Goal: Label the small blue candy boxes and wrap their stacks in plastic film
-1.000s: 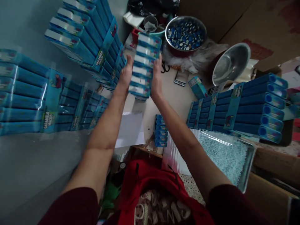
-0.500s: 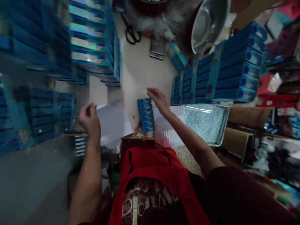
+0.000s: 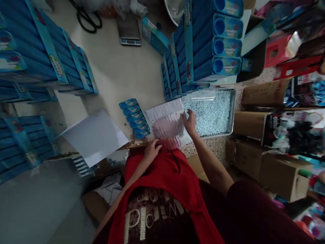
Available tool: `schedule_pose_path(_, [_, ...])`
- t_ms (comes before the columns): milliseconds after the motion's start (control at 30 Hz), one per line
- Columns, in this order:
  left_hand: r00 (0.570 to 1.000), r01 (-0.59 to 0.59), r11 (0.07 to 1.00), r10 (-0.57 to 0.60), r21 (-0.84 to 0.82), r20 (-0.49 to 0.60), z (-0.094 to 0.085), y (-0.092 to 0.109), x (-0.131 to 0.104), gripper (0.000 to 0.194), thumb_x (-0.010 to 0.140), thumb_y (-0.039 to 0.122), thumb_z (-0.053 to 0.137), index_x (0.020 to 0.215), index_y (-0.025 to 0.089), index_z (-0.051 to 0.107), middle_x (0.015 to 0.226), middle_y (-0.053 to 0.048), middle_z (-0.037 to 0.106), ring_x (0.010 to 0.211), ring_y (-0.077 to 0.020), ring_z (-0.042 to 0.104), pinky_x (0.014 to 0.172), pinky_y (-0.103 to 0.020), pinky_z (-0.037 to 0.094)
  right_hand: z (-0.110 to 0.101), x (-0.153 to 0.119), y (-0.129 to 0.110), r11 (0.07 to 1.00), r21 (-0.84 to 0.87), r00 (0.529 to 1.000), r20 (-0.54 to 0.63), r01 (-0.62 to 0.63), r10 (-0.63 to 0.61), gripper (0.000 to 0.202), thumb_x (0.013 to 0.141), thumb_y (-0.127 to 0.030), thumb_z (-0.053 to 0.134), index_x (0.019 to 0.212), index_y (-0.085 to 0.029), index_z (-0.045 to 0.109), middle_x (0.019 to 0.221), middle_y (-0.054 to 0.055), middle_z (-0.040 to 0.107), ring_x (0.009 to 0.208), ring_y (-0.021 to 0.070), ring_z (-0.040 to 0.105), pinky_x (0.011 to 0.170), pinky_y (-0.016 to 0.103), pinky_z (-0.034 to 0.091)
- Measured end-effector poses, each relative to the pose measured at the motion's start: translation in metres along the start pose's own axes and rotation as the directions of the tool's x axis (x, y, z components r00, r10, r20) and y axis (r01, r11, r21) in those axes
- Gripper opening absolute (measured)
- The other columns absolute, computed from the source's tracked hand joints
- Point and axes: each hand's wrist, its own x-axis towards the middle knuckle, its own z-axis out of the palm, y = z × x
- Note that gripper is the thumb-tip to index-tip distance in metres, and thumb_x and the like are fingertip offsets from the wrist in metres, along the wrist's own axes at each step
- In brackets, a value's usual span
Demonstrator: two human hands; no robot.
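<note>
- Currently, the left hand (image 3: 151, 151) is hovering beside the ridged sheet (image 3: 167, 127).
- The right hand (image 3: 190, 122) is nearing its right edge; whether either grip is pinching, I cannot tell.
- The sheet is lying between blue boxes (image 3: 136, 119) and a granule tray (image 3: 233, 109).

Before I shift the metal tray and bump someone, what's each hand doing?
Left hand: near the glossy sheet, grip can't be told.
Right hand: at the sheet's right edge; whether pinching it, can't be told.
</note>
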Motion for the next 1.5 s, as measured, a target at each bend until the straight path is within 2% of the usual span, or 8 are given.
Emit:
schedule_pose_path(267, [0.874, -0.300, 0.952, 0.297, 0.054, -0.384, 0.031, 0.043, 0.029, 0.034, 0.100, 0.022, 0.067, 0.134, 0.019, 0.062, 0.145, -0.022, 0.062, 0.149, -0.0342, 0.054, 0.128, -0.056, 0.044, -0.019, 0.028, 0.007, 0.853, 0.507, 0.973, 0.229, -0.120, 0.000, 0.061, 0.078, -0.042, 0.075, 0.133, -0.027, 0.055, 0.091, -0.002, 0.068, 0.078, 0.0179, 0.063, 0.077, 0.032, 0.054])
schedule_pose_path(433, [0.803, -0.259, 0.954, 0.126, -0.151, -0.583, 0.043, 0.077, 0.083, 0.036, 0.094, 0.028, 0.075, 0.125, 0.022, 0.059, 0.144, -0.020, 0.060, 0.141, -0.0326, 0.058, 0.122, -0.052, 0.048, -0.072, 0.028, 0.024, 0.732, 0.636, 0.914, 0.403, -0.244, -0.045, 0.082, 0.070, -0.059, 0.088, 0.134, -0.033, 0.045, 0.095, -0.002, 0.073, 0.072, 0.0166, 0.064, 0.065, 0.030, 0.051])
schedule_pose_path(600, [0.945, -0.165, 0.841, -0.014, -0.516, -0.326, 0.036, 0.091, 0.122, 0.035, 0.081, 0.032, 0.080, 0.111, 0.020, 0.067, 0.096, -0.004, 0.071, 0.086, -0.0185, 0.068, 0.084, -0.032, 0.060, -0.084, 0.054, 0.052, 0.767, 0.567, 0.898, 0.440, -0.298, 0.023, 0.051, 0.067, -0.057, 0.089, 0.100, -0.024, 0.069, 0.068, -0.006, 0.058, 0.057, 0.0101, 0.046, 0.054, 0.026, 0.038])
schedule_pose_path(833, [0.987, -0.090, 0.835, 0.002, -0.543, -0.161, 0.005, 0.100, 0.117, 0.052, 0.065, 0.035, 0.091, 0.114, 0.019, 0.084, 0.088, -0.001, 0.078, 0.076, -0.0161, 0.068, 0.075, -0.027, 0.056, -0.096, 0.067, 0.074, 0.771, 0.546, 0.821, 0.568, -0.329, -0.052, 0.061, 0.060, -0.037, 0.098, 0.117, -0.022, 0.085, 0.101, 0.003, 0.080, 0.082, 0.0164, 0.065, 0.080, 0.035, 0.055])
schedule_pose_path(967, [0.971, -0.050, 0.911, -0.051, -0.410, -0.232, -0.006, 0.115, 0.105, 0.052, 0.064, 0.028, 0.093, 0.115, 0.018, 0.086, 0.090, -0.003, 0.080, 0.079, -0.0182, 0.069, 0.081, -0.030, 0.057, -0.102, 0.063, 0.076, 0.880, 0.464, 0.868, 0.474, -0.100, -0.151, 0.038, 0.076, -0.042, 0.091, 0.109, -0.024, 0.088, 0.096, 0.004, 0.077, 0.086, 0.0190, 0.065, 0.086, 0.038, 0.053])
schedule_pose_path(1167, [0.883, -0.238, 0.970, 0.235, 0.042, -0.408, -0.023, 0.130, 0.084, 0.018, 0.084, 0.042, 0.086, 0.088, 0.025, 0.088, 0.087, -0.006, 0.072, 0.088, -0.0244, 0.067, 0.091, -0.039, 0.057, -0.120, 0.057, 0.054, 0.924, 0.092, 0.865, 0.329, 0.371, -0.380, 0.017, 0.100, -0.036, 0.072, 0.099, -0.024, 0.084, 0.106, 0.010, 0.072, 0.106, 0.0271, 0.064, 0.098, 0.046, 0.050])
schedule_pose_path(1300, [0.802, -0.267, 0.926, 0.366, 0.265, -0.472, -0.033, 0.132, 0.083, 0.024, 0.085, 0.049, 0.087, 0.080, 0.026, 0.085, 0.104, -0.012, 0.069, 0.108, -0.0318, 0.066, 0.105, -0.048, 0.053, -0.125, 0.050, 0.021, 0.840, -0.026, 0.759, 0.445, 0.543, -0.476, 0.019, 0.105, -0.037, 0.067, 0.119, -0.026, 0.074, 0.143, 0.010, 0.070, 0.132, 0.0322, 0.062, 0.125, 0.057, 0.032])
schedule_pose_path(1500, [0.910, -0.210, 0.951, 0.276, 0.229, -0.309, -0.037, 0.133, 0.083, 0.030, 0.096, 0.048, 0.074, 0.080, 0.024, 0.081, 0.083, -0.008, 0.076, 0.080, -0.0258, 0.067, 0.088, -0.039, 0.054, -0.070, 0.039, -0.037, 0.722, -0.002, 0.533, 0.675, 0.692, -0.510, 0.024, 0.110, -0.037, 0.062, 0.118, -0.024, 0.080, 0.115, 0.008, 0.082, 0.114, 0.0261, 0.071, 0.121, 0.046, 0.031])
